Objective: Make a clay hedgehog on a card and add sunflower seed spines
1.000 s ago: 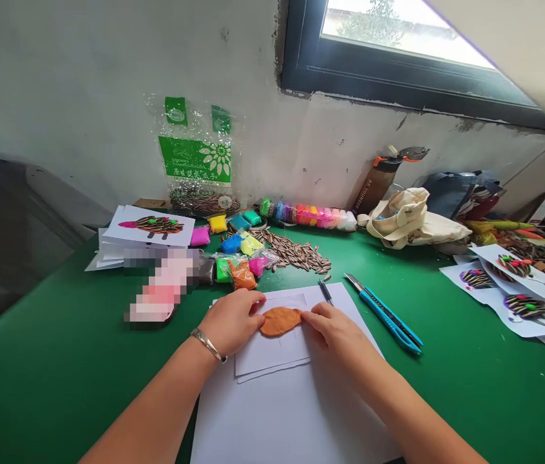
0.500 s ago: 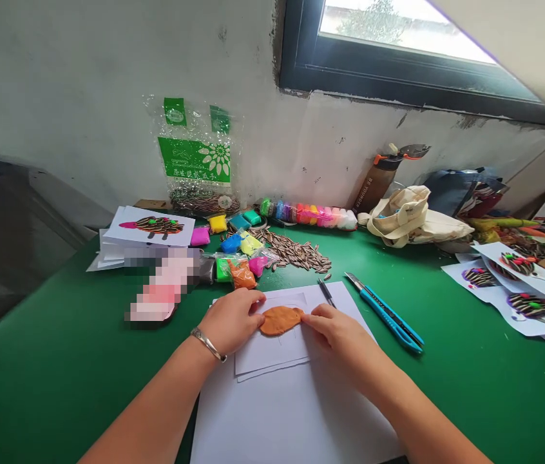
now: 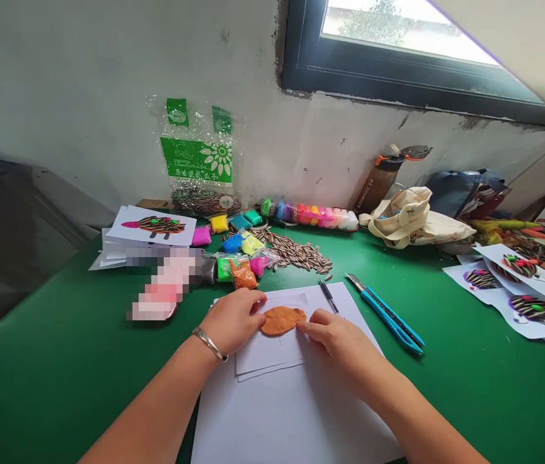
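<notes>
Touches a flat orange clay shape (image 3: 279,321), lying on white paper (image 3: 259,361), with the left hand (image 3: 231,322) at nine o'clock and the right hand (image 3: 340,335) at four, near a pen (image 3: 329,296) at two, a blue cutter (image 3: 391,317) at three, seeds (image 3: 296,251) at twelve and bagged clay (image 3: 244,274) at eleven.

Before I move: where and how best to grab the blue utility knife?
The utility knife: probably by the rear half of its blue handle, with the right hand coming from the near end. It lies on the green table, metal tip pointing away toward the wall, handle end nearest the viewer, so that approach should stay clear of the tip.
</notes>
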Available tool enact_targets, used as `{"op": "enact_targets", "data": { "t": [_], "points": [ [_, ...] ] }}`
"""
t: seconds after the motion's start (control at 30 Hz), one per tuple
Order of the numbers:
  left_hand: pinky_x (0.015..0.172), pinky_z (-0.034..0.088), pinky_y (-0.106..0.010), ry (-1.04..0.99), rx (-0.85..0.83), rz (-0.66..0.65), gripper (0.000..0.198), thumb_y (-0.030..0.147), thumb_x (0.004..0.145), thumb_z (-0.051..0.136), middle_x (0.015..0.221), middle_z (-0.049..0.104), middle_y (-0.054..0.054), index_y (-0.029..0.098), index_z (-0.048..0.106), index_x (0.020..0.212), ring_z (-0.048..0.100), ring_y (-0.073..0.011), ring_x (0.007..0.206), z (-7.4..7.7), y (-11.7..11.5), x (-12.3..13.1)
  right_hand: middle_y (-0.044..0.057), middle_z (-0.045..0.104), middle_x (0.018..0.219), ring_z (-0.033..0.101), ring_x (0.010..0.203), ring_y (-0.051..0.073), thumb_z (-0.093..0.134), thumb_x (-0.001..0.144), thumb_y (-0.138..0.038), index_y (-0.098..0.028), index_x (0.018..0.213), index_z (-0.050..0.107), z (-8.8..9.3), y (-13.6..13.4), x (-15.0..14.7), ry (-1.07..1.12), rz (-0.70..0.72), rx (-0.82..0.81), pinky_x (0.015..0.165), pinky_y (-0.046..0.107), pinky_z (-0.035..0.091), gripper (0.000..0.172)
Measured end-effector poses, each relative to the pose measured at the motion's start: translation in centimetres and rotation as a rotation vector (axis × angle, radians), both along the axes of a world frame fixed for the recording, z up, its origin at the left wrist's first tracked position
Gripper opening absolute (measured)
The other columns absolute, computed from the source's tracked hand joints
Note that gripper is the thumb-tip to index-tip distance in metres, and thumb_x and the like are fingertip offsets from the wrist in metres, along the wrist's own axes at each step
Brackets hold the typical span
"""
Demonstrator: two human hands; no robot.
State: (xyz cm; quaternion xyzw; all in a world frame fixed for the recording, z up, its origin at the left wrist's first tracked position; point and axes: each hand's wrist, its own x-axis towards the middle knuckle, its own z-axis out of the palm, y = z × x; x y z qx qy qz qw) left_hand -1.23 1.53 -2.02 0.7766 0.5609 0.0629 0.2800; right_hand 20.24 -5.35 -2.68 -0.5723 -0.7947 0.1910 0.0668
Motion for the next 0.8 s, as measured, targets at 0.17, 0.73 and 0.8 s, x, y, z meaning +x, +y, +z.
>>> {"op": "enact_targets", "data": {
  "t": [0.17,0.73,0.8],
  "points": [
    [0.066,0.041,-0.026,-0.006,0.009,-0.011,0.026,0.028,0.074,0.058,0.093,0.066,-0.001,0.026,0.066,0.099,0.06,-0.0194,0.084,-0.2,0.0,0.0,0.002,0.058,0.082,0.054,0.068,0.012,0.041,0.085,-0.009,-0.028,0.12,0.06,0.0,0.0,0.4,0.081,-0.013,-0.019,0.061,0.021,0.036,0.045],
    [0.063,0.04,-0.026,0.004,0.021,-0.055,0.025,0.031,0.078,0.056,0.092,0.065,-0.001,0.027,0.065,0.1,0.06,-0.0189,0.082,-0.3,0.2,-0.3,0.001,0.057,0.085,0.052,0.067,0.012,0.041,0.086,-0.011,-0.028,0.113,0.061,0.1,-0.5,-0.5,0.019,0.089,-0.001,0.059,0.022,0.032,0.038],
    [0.066,0.041,-0.027,-0.001,0.031,-0.066,0.025,0.03,0.08,0.052,0.095,0.065,-0.002,0.027,0.065,0.101,0.06,-0.0189,0.086,-0.3,0.2,-0.3,0.002,0.057,0.086,0.051,0.066,0.012,0.042,0.087,-0.012,-0.027,0.106,0.063,0.2,-0.6,-0.8,-0.007,0.1,0.017,0.058,0.022,0.031,0.032]
  ]
}}
